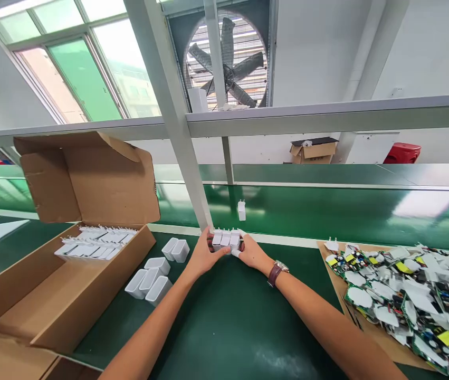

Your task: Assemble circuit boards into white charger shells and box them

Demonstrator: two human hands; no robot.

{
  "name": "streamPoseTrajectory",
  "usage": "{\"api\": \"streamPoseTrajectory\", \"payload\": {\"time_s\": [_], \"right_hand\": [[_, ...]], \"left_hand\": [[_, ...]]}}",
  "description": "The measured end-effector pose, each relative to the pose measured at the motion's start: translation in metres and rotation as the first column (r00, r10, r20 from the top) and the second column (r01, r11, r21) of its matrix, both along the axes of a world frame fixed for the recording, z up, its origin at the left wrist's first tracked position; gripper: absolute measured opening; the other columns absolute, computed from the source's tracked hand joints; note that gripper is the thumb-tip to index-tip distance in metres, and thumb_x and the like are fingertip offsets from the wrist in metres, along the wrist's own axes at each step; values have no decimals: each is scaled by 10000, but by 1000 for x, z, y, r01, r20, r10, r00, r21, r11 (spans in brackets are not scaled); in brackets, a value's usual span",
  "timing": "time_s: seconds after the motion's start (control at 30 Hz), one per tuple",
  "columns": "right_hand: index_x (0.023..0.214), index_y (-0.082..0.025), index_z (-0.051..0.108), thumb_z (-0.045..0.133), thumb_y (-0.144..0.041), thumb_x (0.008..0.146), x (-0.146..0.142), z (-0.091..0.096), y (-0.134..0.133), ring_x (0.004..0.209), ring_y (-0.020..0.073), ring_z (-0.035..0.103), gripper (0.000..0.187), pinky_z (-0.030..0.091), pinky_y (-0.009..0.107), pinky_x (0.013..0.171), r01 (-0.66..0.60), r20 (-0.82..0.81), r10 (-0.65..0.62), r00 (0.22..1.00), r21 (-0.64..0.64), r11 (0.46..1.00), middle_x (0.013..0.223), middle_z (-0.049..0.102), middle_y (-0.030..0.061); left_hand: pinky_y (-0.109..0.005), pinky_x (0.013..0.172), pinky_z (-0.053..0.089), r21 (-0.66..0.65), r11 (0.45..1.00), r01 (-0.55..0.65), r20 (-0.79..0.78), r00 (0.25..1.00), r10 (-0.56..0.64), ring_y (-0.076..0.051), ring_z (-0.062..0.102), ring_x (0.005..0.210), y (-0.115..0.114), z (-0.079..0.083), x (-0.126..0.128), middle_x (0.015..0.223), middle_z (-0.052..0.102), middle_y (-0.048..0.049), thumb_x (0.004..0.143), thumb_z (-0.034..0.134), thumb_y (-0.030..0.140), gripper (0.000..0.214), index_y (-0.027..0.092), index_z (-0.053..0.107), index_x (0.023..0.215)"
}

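Note:
Between my two hands is a short row of white plug charger cases (226,239), their small pins pointing away from me. My left hand (203,254) grips the row's left end, thumb along its near side. At the right end my right hand (254,252), with a white covering on a fingertip, closes on the same row. Several empty white plastic housings (152,279) stand on the green table (224,327) just left of my left forearm. Beyond my hands, a single white charger case (241,210) with pins sits on the green conveyor belt (307,208).
An open cardboard box (89,295) at the left holds rows of white pinned cases (96,243). On the right, circuit boards (406,295) with white plates and yellow-topped parts are heaped on cardboard (337,274). A slanted metal post (187,142) rises just beyond my hands.

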State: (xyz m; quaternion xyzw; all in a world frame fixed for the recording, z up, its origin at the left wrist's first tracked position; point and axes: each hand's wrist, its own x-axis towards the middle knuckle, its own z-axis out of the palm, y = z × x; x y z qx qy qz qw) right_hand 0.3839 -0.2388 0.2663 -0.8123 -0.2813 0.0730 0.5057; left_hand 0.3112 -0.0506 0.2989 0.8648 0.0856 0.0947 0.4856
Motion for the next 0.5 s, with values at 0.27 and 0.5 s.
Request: {"api": "streamPoseTrajectory", "payload": {"time_s": [0.27, 0.5], "right_hand": [[1504, -170, 416, 679, -262, 878, -44, 2, -42, 930, 236, 676, 686, 579, 402, 867, 4, -63, -11, 998, -111, 994, 1174, 625, 117], [1501, -205, 436, 587, -209, 954, -123, 36, -143, 1162, 244, 655, 568, 550, 405, 1052, -98, 196, 138, 971, -201, 975, 1450, 553, 142]], "left_hand": [[-475, 1192, 408, 548, 836, 36, 145, 980, -137, -316, 469, 1441, -24, 67, 19, 1503, 546, -127, 994, 558, 515, 545, 223, 504, 1450], [-514, 1038, 506, 622, 761, 184, -155, 982, -111, -442, 577, 1325, -59, 95, 132, 1458, 558, -215, 801, 821, 286, 716, 180, 527, 1446]]}}
